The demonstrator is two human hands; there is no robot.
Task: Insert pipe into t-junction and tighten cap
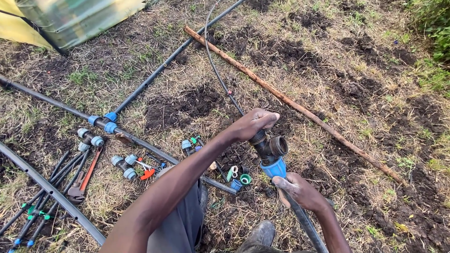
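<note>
Head cam, looking down at grass + bare soil.

Left hand [255, 122]: fingers curled down over the top end of a black tee fitting [268, 146], gripping it. Right hand [302, 191]: closed round the black pipe [307, 224] just below the fitting, thumb pressed up against the blue nut [274, 167].

Fitting sits between the two hands, held off the ground. Long axis runs from the left hand down to the right hand, tilted slightly, in line w/ the pipe. Side branch w/ open round mouth points away from the left hand, to picture right. Blue nut is at the lower end, touching the right thumb.

Pipe continues below the right hand + is cut off at the bottom edge; length not visible.

Hidden / unclear:
- top port of the fitting covered by left fingers; can't tell if capped.
- right palm side not seen.
- small parts [239, 178] on the ground beside the right hand: green + blue rings, too small to sort.

Further out past the left forearm: pipe wrench [84, 180] w/ red handle, several loose blue-capped couplers [124, 166], long black pipes [47, 189]. Beyond the left hand, a brown stick [290, 103] lies diagonally. Boot toe [260, 234] below the right hand.
</note>
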